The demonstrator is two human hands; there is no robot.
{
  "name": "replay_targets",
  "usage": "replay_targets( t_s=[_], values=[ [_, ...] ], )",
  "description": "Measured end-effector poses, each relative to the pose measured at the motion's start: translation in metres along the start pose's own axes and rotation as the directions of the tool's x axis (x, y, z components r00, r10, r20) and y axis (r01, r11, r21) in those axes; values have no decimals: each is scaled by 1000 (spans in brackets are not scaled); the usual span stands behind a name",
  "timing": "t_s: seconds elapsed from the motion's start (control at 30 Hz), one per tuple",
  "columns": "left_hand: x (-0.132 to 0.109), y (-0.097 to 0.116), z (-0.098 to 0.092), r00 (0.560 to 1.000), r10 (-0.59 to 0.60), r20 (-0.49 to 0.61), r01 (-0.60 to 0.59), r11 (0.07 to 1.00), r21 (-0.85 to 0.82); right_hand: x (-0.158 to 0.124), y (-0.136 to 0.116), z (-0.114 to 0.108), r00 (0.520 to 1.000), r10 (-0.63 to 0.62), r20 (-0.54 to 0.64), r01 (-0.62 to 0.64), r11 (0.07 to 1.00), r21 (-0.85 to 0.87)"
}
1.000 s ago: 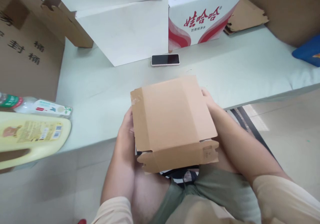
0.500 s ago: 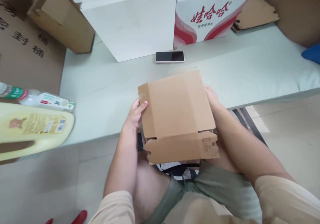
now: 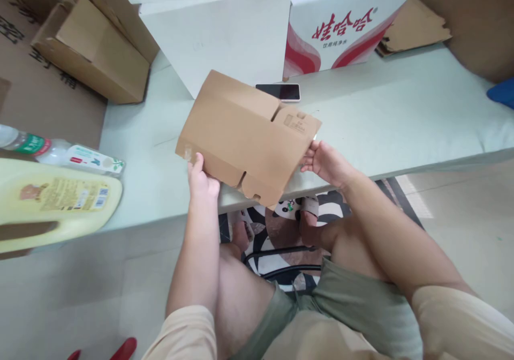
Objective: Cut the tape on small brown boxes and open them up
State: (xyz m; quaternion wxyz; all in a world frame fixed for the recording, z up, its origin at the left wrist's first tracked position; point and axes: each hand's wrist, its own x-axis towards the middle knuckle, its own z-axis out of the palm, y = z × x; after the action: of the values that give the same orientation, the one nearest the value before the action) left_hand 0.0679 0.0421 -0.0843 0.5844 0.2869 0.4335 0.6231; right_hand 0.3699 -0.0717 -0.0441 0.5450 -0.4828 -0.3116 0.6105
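Observation:
A flattened brown cardboard box (image 3: 241, 129) is held tilted over the front of the table, with slotted flaps along two of its sides and small print near its right corner. My left hand (image 3: 203, 182) grips its lower left edge, thumb on top and the other fingers underneath. Beside the right edge is my right hand (image 3: 328, 163), its fingers loosely bent and apart, with the fingertips at or just touching the cardboard. Part of a phone (image 3: 287, 91) on the table is covered by the box's far edge.
White cartons (image 3: 225, 38) and a red-and-white water carton (image 3: 337, 33) stand at the back. Open brown boxes (image 3: 104, 54) are at left, near a plastic bottle (image 3: 28, 143) and a yellow jug (image 3: 80, 202). Folded cardboard (image 3: 417, 25) lies at back right.
The flattened box has turned and moved up and left, away from my lap, over the table. My right hand has loosened from its side edge; my left hand still holds on.

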Motion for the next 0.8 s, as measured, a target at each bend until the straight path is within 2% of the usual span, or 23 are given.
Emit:
replay_targets(
  t_s=[0.1, 0.2, 0.33, 0.43, 0.57, 0.67, 0.73, 0.8],
  values=[
    [-12, 7, 10, 993, -50, 106, 51, 999, -5, 2, 6, 7, 990, -52, -133, 51, 999, -11],
    [-19, 19, 16, 983, -36, 182, 40, 999, -17, 4, 6, 6, 965, -102, -243, 101, 995, -16],
    [-10, 29, 9, 995, 26, 94, -23, 999, -31, 4, 4, 1, 948, -173, -266, 170, 985, -34],
    [-2, 29, 0, 997, 67, 38, -68, 998, 7, 2, 3, 1, 921, -295, -255, 284, 955, -80],
    [-3, 21, -1, 976, 202, 79, -210, 971, 111, -1, 6, 6, 889, -429, -157, 400, 897, -188],
    [-9, 14, 1, 932, 289, 218, -325, 933, 153, -7, 7, 12, 844, -535, -38, 510, 823, -251],
    [-11, 9, 0, 904, 274, 329, -335, 931, 144, -12, 5, 16, 824, -566, -1, 539, 786, -304],
    [-11, 6, -2, 880, 229, 415, -305, 944, 125, -18, 3, 18, 827, -562, 24, 530, 762, -372]
  ],
)
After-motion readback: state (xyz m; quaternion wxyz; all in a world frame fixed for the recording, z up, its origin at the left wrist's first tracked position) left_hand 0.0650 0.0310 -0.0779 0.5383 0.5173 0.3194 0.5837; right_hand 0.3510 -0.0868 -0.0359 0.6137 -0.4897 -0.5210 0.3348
